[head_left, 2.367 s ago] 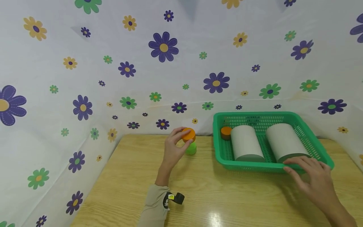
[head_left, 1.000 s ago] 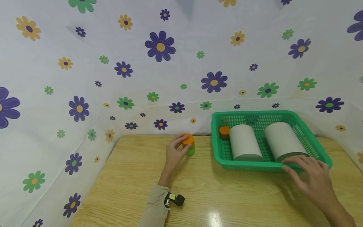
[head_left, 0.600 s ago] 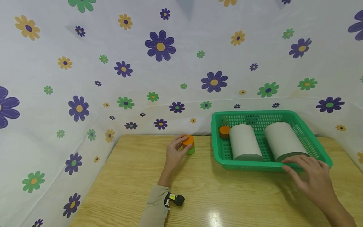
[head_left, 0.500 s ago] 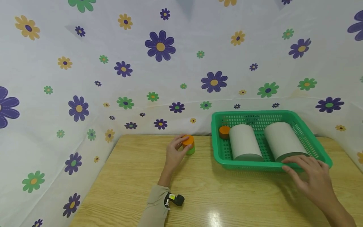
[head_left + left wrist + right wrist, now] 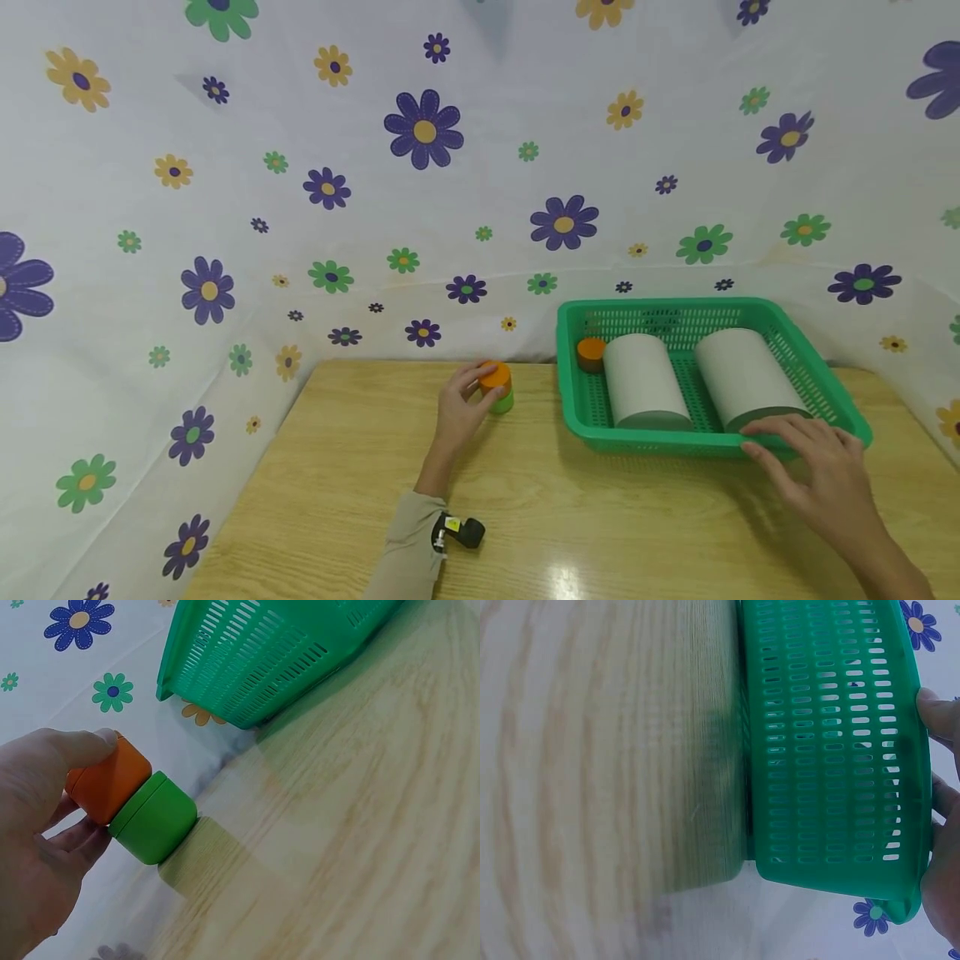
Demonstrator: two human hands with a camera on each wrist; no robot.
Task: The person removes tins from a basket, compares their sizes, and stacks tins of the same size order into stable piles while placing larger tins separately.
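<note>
My left hand (image 5: 459, 408) grips a small orange round container (image 5: 112, 780) between thumb and fingers. It sits on top of a similar green container (image 5: 159, 819), which stands on the wooden table, both with a lid seam near the top. At the right, my right hand (image 5: 821, 471) pinches the front rim of a green plastic basket (image 5: 675, 442), thumb outside and fingers over the edge. Inside the basket lie two large white cylinders (image 5: 647, 379), and another orange container (image 5: 591, 354) stands in its back left corner.
The wooden table (image 5: 360, 500) meets a white flower-printed cloth (image 5: 480, 192) at the back and left. The basket stands a short way right of the two stacked containers. A small black camera (image 5: 468, 532) is strapped to my left wrist.
My left hand has come down slightly, lowering the orange container onto the green one, and has stayed there over the last second. The right hand keeps its place on the basket rim.
</note>
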